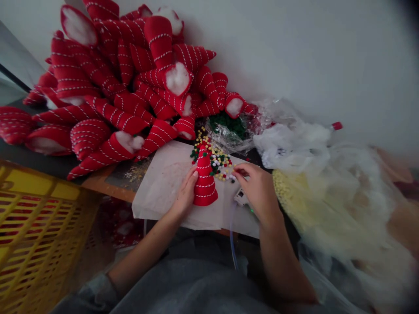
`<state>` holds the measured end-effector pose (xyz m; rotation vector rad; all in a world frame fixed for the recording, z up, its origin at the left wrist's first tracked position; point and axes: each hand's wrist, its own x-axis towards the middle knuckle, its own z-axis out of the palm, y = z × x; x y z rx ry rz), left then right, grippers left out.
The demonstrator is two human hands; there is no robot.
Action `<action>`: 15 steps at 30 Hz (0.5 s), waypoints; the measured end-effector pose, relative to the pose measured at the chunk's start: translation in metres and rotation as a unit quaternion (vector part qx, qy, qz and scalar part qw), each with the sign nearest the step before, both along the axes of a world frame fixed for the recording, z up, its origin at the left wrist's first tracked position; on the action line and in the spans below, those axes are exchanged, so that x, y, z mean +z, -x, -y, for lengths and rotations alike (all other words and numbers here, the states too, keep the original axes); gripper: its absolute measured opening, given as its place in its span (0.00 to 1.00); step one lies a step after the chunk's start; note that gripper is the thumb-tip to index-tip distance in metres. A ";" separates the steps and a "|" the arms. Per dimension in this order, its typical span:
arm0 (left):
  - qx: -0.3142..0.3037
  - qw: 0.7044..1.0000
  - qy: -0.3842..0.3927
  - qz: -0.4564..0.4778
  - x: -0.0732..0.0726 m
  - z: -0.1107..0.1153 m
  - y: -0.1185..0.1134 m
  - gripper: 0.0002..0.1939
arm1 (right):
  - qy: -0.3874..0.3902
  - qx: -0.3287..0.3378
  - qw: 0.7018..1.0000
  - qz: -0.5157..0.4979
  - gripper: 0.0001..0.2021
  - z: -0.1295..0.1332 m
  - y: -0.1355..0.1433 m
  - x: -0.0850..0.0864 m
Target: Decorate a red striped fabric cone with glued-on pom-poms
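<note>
A red fabric cone (204, 187) with white stitched bands stands over white paper (160, 192), its tip pointing away from me. My left hand (186, 194) is closed on the cone's left side, thumb along its edge. Green pom-poms sit near its tip. Small yellow, white, green and red pom-poms (220, 162) are scattered behind it and to its right. At their right edge, my right hand (257, 185) has thumb and forefinger pinched together; what is between the fingertips is too small to make out. A small white device (241, 197) with a tube lies under that hand.
Many red striped stuffed cones (127, 83) with white filling are heaped at the back left. A yellow plastic crate (36, 226) stands at the left. Clear plastic bags (327, 183), one with yellow pom-poms (284, 192), fill the right side. A plain wall (310, 56) rises behind.
</note>
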<state>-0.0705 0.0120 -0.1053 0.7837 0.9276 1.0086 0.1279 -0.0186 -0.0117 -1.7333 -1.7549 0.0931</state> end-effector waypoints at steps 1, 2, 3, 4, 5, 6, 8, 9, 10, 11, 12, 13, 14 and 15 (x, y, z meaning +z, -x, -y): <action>0.002 1.000 0.001 -0.002 -0.001 0.000 0.000 0.30 | 0.024 -0.005 1.000 0.009 0.06 -0.003 -0.008 -0.008; 0.005 1.000 0.001 -0.006 -0.003 -0.001 0.000 0.30 | 0.047 -0.006 0.999 0.016 0.07 -0.006 -0.014 -0.015; 0.008 1.000 -0.001 -0.009 -0.004 -0.001 -0.001 0.30 | 0.067 -0.005 0.997 0.022 0.08 -0.008 -0.018 -0.023; 0.011 1.000 -0.001 -0.010 -0.006 -0.001 -0.001 0.31 | 0.085 -0.002 0.996 0.027 0.08 -0.010 -0.020 -0.030; 0.012 1.000 0.000 -0.009 -0.007 -0.002 -0.001 0.31 | 0.102 0.001 0.994 0.032 0.09 -0.012 -0.021 -0.036; 0.014 1.000 0.002 -0.006 -0.007 -0.002 -0.002 0.31 | 0.120 0.003 0.992 0.040 0.09 -0.014 -0.020 -0.041; 0.014 1.000 0.009 0.000 -0.007 -0.002 -0.002 0.31 | 0.151 0.006 0.987 0.061 0.08 -0.017 -0.016 -0.048; 0.011 1.000 0.010 0.002 -0.006 -0.002 -0.002 0.30 | 0.163 0.008 0.984 0.071 0.07 -0.019 -0.014 -0.050; 0.007 1.000 0.009 0.001 -0.006 -0.002 -0.002 0.30 | 0.172 0.011 0.982 0.079 0.07 -0.020 -0.013 -0.051; 0.001 1.000 0.007 -0.001 -0.004 -0.002 -0.002 0.30 | 0.178 0.013 0.980 0.085 0.06 -0.021 -0.011 -0.052; -0.005 1.000 0.004 -0.003 -0.003 -0.002 -0.001 0.30 | 0.180 0.015 0.980 0.088 0.06 -0.022 -0.010 -0.052; -0.009 1.000 0.000 -0.004 -0.002 -0.002 -0.001 0.30 | 0.181 0.015 0.979 0.089 0.06 -0.023 -0.010 -0.052; -0.010 1.000 -0.003 -0.007 0.000 -0.001 -0.001 0.30 | 0.181 0.016 0.979 0.092 0.06 -0.023 -0.009 -0.051; -0.009 1.000 -0.005 -0.010 0.001 -0.001 0.000 0.30 | 0.182 0.017 0.978 0.100 0.06 -0.023 -0.007 -0.050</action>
